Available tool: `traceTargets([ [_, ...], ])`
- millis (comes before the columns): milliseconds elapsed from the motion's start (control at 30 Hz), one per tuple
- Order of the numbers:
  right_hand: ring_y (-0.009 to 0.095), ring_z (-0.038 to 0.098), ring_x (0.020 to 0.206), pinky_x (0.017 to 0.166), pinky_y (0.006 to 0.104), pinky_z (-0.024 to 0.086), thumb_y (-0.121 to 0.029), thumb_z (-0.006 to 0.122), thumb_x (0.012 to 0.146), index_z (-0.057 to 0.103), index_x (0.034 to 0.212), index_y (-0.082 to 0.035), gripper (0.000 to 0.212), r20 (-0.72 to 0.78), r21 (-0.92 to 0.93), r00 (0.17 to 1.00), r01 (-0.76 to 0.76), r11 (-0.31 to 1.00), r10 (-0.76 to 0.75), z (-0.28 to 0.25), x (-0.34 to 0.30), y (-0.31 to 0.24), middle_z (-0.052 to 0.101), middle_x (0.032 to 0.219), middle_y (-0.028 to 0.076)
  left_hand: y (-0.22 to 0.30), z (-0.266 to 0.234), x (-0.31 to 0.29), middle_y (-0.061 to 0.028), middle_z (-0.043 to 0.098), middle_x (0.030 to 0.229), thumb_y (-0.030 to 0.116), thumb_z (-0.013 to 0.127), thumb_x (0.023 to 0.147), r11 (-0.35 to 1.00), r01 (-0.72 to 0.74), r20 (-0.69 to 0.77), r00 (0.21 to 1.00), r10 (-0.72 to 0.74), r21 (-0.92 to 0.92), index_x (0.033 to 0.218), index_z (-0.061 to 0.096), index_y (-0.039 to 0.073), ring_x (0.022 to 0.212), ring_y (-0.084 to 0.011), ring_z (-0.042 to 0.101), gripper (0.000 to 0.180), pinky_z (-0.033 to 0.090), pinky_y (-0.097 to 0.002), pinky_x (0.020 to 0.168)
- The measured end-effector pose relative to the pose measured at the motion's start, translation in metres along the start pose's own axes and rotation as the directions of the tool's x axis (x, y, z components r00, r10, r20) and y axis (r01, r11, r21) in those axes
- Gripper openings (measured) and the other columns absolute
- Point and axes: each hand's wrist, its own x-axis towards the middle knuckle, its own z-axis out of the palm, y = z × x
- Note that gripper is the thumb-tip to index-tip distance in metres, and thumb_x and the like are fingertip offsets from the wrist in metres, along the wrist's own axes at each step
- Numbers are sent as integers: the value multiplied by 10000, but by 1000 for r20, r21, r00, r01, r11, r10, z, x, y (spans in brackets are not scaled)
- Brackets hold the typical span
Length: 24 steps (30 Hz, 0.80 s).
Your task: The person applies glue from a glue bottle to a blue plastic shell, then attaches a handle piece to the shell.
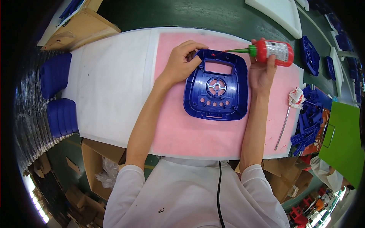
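Observation:
A dark blue plastic housing [195, 99] lies on the pink mat, its ribbed inner side up, with a wide slot at the far end, a round spoked opening in the middle and a row of small holes. My left hand [181, 62] grips its far left corner, thumb and fingers closed on the rim. In my right hand [264, 70] is a red glue bottle [276, 52] with a green cap and long green nozzle, held sideways. The nozzle tip reaches over the far rim of the housing, beside a small red spot.
The pink mat [190, 136] covers the white table [110, 83]. A metal rod with a red-stained white cloth [296, 98] lies at right, beside a pile of small blue parts [308, 121]. Blue shells [62, 117] stand at the left edge; cardboard boxes [91, 163] sit below.

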Motion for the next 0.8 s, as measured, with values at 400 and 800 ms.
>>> traceTargets([
  [400, 355, 508, 1206, 1020, 437, 453, -362, 633, 901, 395, 1354, -59, 595, -104, 283, 995, 25, 959, 5, -28, 6, -14, 501, 1326, 176, -7, 0, -3, -61, 631, 1064, -19, 493, 798, 996, 65, 26, 998, -64, -67, 1243, 573, 33, 869, -91, 552, 455, 444, -221, 745],
  [800, 373, 563, 1166, 1002, 467, 455, -286, 727, 838, 423, 1334, -121, 605, 23, -29, 1000, 13, 1000, -12, -23, 6, -4, 569, 1274, 138, -14, -2, -2, -92, 618, 1073, 14, 497, 813, 995, 7, 48, 999, -2, -100, 1198, 576, -11, 986, -154, 560, 394, 444, -276, 878],
])
